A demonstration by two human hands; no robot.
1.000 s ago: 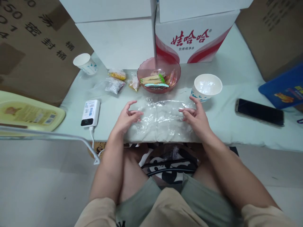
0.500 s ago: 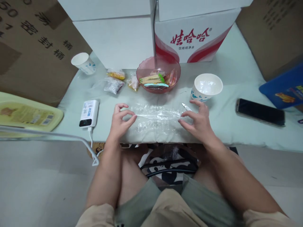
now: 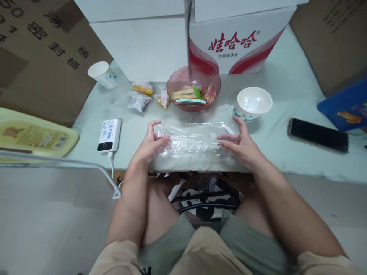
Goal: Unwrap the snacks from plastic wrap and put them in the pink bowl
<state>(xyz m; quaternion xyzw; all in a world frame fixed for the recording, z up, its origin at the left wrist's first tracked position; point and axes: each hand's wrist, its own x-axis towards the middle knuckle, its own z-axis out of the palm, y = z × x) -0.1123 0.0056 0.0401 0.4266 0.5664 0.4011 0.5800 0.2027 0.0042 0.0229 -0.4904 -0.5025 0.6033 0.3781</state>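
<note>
A thin, crinkled clear plastic bag (image 3: 190,147) is stretched between my two hands just above the table's front edge. My left hand (image 3: 151,143) grips its left end, thumb laid along it and index finger raised at the far edge; some plastic covers the fingertips. At the other end my right hand (image 3: 242,143) holds it between thumb and fingers, index finger pointing up near a paper cup (image 3: 252,103). A small white stick-like object (image 3: 229,130) shows partly behind the right fingers; its kind is unclear.
Behind the plastic stands a pink bowl (image 3: 193,107) with toothpicks and packets. Small filled bags (image 3: 139,102) lie left of it. Also there: another paper cup (image 3: 103,74), a power bank (image 3: 109,134) with cable, a phone (image 3: 317,135), a yellow bottle (image 3: 37,133), and tall boxes (image 3: 143,49) behind.
The plastic, pinched into a taut line before, is now spread wider, with its far edge raised. My left hand has turned inward and shifted slightly right. The view has shifted a little.
</note>
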